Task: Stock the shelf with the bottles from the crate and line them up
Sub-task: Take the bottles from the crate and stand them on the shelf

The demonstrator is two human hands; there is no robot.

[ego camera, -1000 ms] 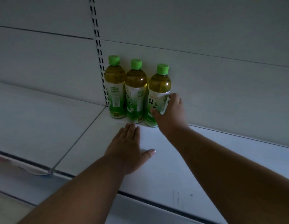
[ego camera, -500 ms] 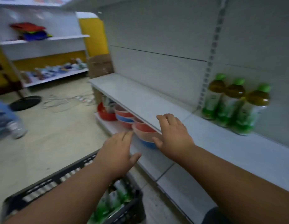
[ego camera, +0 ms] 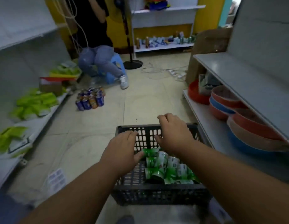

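A black plastic crate (ego camera: 156, 194) stands on the floor in front of me, holding several green-labelled bottles (ego camera: 166, 167) lying on their sides. My left hand (ego camera: 122, 152) hovers over the crate's left half, fingers relaxed, its thumb close to a bottle. My right hand (ego camera: 172, 133) is stretched over the crate's far side with the fingers loosely bent, holding nothing. The grey shelf (ego camera: 237, 75) runs along the right; the bottles standing on it are out of view.
Stacked red and blue bowls (ego camera: 234, 113) fill the lower shelf at right. A cluster of cans (ego camera: 90, 99) stands on the floor ahead, a seated person (ego camera: 98, 59) behind it. Green packets (ego camera: 34, 102) lie on the left shelving. A fan stand (ego camera: 132, 63) and cables (ego camera: 164, 71) lie further back.
My view has swung left and down from the shelf to the crate. My right hand let go of the third bottle on the shelf, and both hands came down over the crate.
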